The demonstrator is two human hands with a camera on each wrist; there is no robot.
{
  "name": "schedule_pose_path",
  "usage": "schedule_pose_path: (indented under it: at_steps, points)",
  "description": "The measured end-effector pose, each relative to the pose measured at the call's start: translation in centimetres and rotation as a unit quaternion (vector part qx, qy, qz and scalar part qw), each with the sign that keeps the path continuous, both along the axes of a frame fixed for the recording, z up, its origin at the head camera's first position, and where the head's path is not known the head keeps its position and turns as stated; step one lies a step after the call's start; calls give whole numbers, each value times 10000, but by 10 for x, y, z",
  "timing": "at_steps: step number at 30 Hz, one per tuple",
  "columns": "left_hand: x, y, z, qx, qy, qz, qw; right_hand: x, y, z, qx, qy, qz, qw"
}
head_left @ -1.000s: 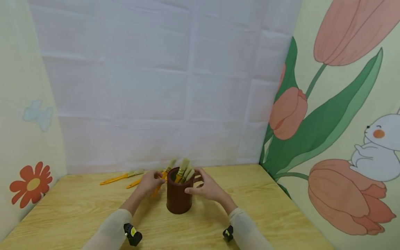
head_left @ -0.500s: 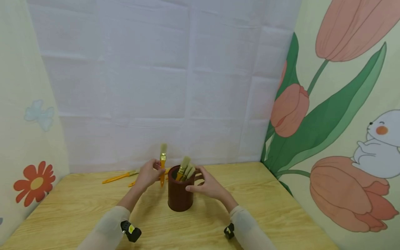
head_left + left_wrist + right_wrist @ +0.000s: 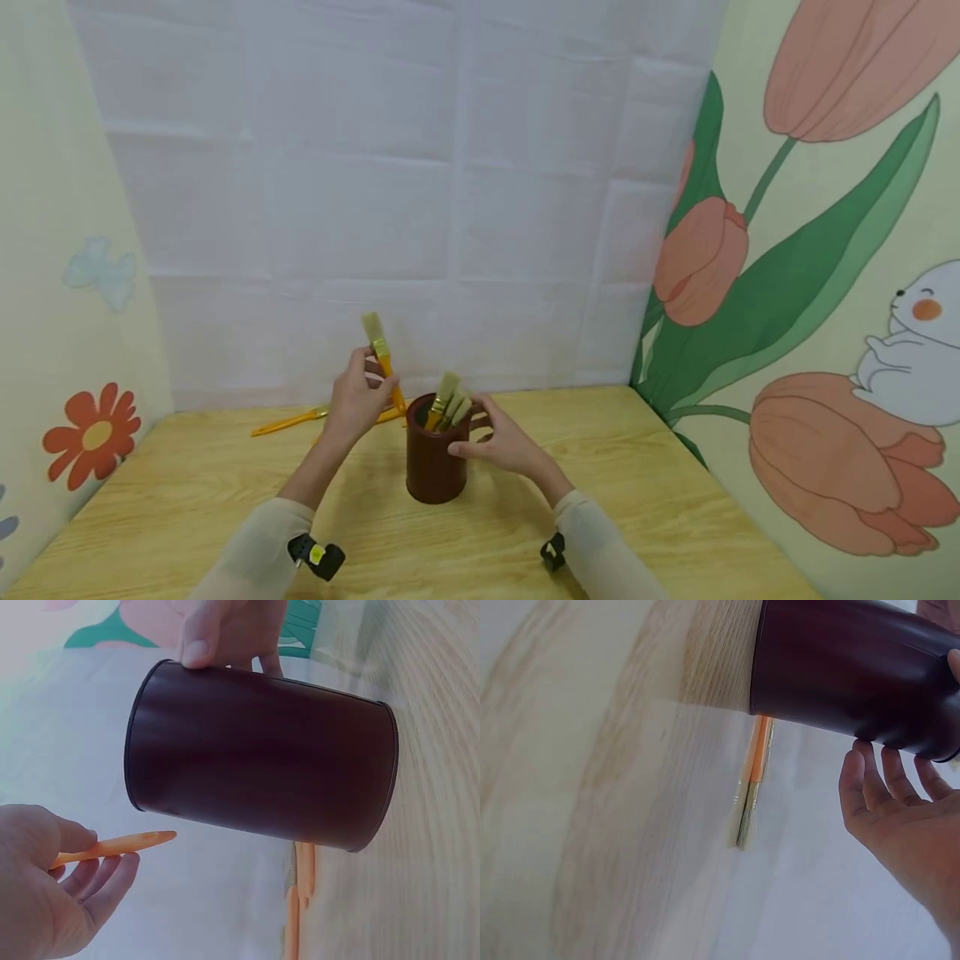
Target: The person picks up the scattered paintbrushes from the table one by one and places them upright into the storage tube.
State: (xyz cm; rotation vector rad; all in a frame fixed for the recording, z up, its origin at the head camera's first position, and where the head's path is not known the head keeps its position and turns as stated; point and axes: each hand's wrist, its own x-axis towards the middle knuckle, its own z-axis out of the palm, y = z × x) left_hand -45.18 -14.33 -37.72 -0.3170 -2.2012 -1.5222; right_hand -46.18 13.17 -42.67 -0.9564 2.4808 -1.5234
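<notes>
Between thumb and fingers, my left hand [image 3: 357, 402] pinches an orange-handled paintbrush [image 3: 386, 365]. Its pale bristles point up, and its handle end slants down to the right, close to the rim of a dark brown brush holder [image 3: 437, 467]. In the left wrist view the handle tip [image 3: 154, 839] stands just off the holder's rim. My right hand [image 3: 504, 442] grips the holder's right side near the top, its thumb in front and the other fingertips [image 3: 891, 754] against the wall. Several brushes [image 3: 447, 392] stand bristles up inside, their lower parts hidden.
On the wooden table [image 3: 525, 542], an orange-handled brush [image 3: 288, 422] lies at the back left. More orange handles [image 3: 304, 874] lie behind the holder, partly covered by it and my left hand. A white cloth [image 3: 360, 208] hangs along the table's back edge.
My left hand has lifted the paintbrush from beside the holder and raised it, turning its bristles to the upper left. My right hand keeps its grip on the holder.
</notes>
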Motion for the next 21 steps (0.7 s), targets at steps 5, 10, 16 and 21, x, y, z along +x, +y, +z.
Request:
schedule_pose_path:
  at_steps: [5, 10, 16, 21]
  points:
    - [8, 3, 6, 99, 611, -41, 9981, 0, 1, 1, -16, -2, 19, 10000]
    - [16, 8, 12, 452, 909, -290, 9944, 0, 1, 1, -38, -11, 33, 10000]
    - [22, 16, 12, 542, 987, -541, 9922, 0, 2, 0, -72, -31, 37, 10000]
    - [23, 20, 4, -111, 951, -252, 9951, 0, 1, -2, -96, -27, 6, 10000]
